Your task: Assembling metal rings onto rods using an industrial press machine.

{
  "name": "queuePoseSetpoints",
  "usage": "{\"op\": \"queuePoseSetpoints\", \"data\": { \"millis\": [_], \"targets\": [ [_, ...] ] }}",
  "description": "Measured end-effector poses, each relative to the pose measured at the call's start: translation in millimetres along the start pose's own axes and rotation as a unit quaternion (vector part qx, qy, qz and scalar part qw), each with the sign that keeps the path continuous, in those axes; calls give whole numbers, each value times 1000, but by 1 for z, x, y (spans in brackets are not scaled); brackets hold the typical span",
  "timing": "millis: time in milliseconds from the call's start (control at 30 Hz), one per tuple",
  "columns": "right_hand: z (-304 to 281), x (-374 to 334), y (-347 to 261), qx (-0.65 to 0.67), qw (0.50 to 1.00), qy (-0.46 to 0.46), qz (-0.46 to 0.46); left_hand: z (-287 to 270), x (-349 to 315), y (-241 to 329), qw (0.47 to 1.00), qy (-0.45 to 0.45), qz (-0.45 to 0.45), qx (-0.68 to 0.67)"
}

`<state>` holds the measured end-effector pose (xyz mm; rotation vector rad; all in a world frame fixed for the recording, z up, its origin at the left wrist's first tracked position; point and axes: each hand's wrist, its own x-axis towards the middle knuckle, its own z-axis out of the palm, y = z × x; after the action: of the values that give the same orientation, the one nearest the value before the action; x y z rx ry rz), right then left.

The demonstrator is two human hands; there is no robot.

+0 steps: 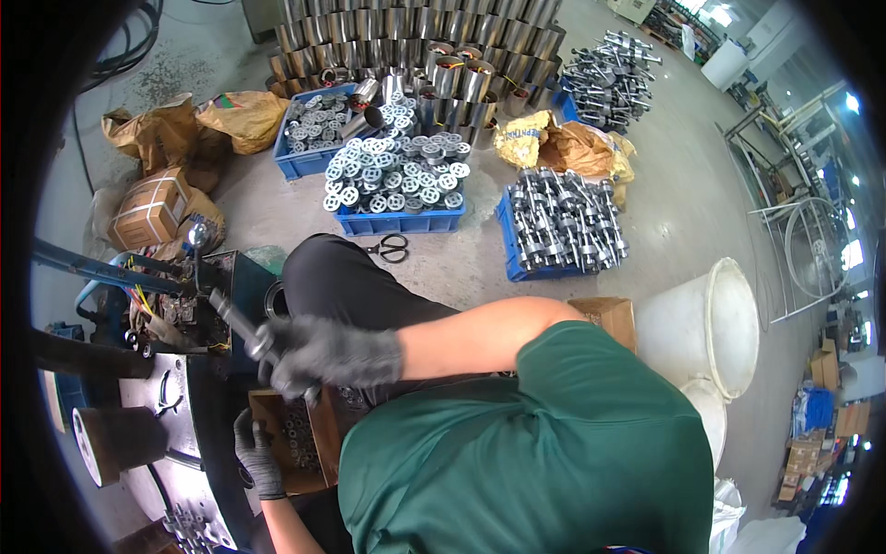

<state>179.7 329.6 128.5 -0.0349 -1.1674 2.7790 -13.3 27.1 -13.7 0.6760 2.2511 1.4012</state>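
My right hand [318, 358], in a dark grey glove, is closed around a metal rotor shaft [238, 320]. The shaft tilts up and left toward the machine, and motion blurs both it and the glove. My left hand [259, 457], gloved in grey, is at the left side of an open cardboard box [323, 432]. Its fingers are stretched out, and I see nothing in them. Small metal rings [298, 434] lie inside the box, just right of that hand.
A machine with a metal table [189, 388] stands at left. Beyond my knee are blue crates of round grey castings [399, 223] and rotor shafts [565, 222]. Black scissors [392, 247] lie on the floor. Steel cylinders [406, 46] are stacked behind; a white bucket [688, 323] stands right.
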Motion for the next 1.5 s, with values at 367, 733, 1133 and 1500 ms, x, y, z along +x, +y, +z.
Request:
{"op": "queuePoseSetpoints", "data": {
  "millis": [367, 733, 1133, 1500],
  "targets": [
    [-280, -250, -175, -489, 694, 522, -82, 13, -28, 5, 966, -165, -4, 199],
    [-369, -395, -235, -817, 209, 265, 467, 20, -29, 7, 917, -221, 58, 328],
    [-456, -452, -134, -667, 256, 633, 298, 16, -39, 24, 923, -211, 4, 321],
    [-510, -177, -202, -680, 595, 427, 32, -12, -47, 54, 947, -102, 36, 302]
  ]
}}
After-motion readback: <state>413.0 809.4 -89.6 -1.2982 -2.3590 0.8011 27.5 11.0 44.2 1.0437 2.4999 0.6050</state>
